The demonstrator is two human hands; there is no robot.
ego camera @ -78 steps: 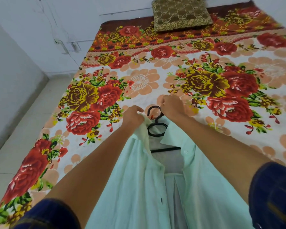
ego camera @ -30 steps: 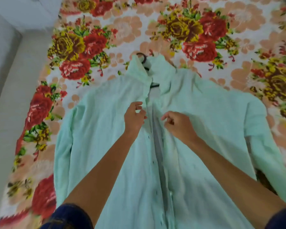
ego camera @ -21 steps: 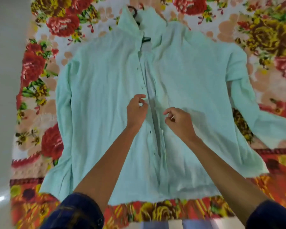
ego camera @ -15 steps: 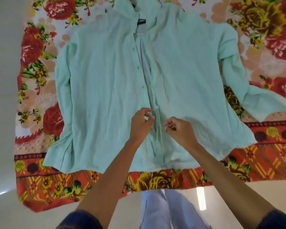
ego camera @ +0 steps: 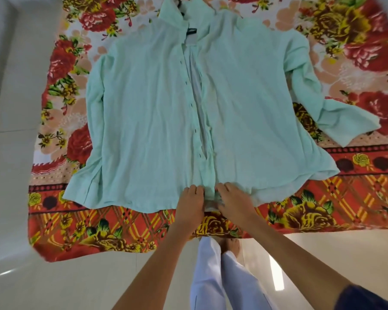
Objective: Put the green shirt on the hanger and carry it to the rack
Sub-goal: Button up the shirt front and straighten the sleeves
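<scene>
The pale green shirt (ego camera: 143,121) lies spread flat, front up, on the flowered bedsheet, its placket slightly parted. A black hanger (ego camera: 191,30) sits inside it; only a dark bar shows at the open collar, and its hook is cut off at the top edge. My left hand (ego camera: 191,203) and my right hand (ego camera: 232,201) rest side by side on the bottom hem at the placket, fingers pinching the two front edges. The right sleeve (ego camera: 345,117) lies bent outward; the left sleeve lies along the shirt's side.
The bed's floral sheet (ego camera: 345,206) hangs over the near edge. Pale tiled floor (ego camera: 14,283) runs along the left and below. My legs in white trousers (ego camera: 213,278) stand against the bed. No rack is in view.
Both hands have slid down the placket from the collar to the bottom hem. My view has tilted down, bringing the bed's edge and floor into sight.
</scene>
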